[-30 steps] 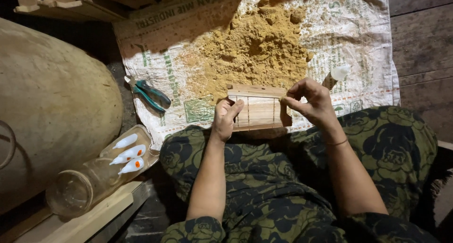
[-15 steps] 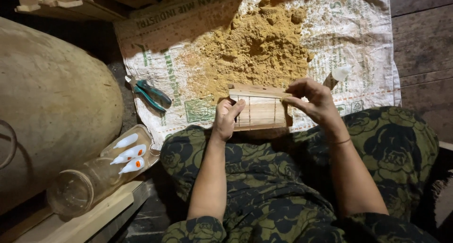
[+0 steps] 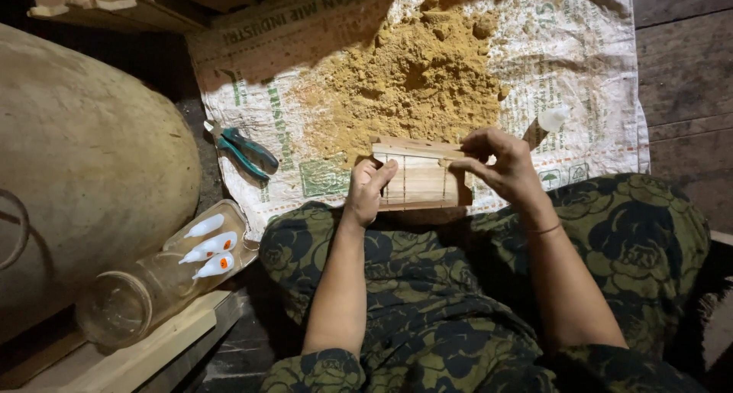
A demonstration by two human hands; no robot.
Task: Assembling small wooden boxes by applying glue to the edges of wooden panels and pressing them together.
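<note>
We hold a small wooden frame (image 3: 418, 177) at centre, over the lap's 12 o'clock edge. Left hand (image 3: 368, 190) clamps its 9 o'clock side; right hand (image 3: 500, 164) pinches the 2 o'clock corner. A sawdust heap (image 3: 416, 76) on a woven sack (image 3: 588, 72) lies at 12 o'clock, pliers (image 3: 246, 152) at 9 o'clock.

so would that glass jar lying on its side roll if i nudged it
Probably: the glass jar lies on its round side. The tray of small white bottles beside it might check the roll. Clear glass looks smooth, likely slippery and breakable.
</note>
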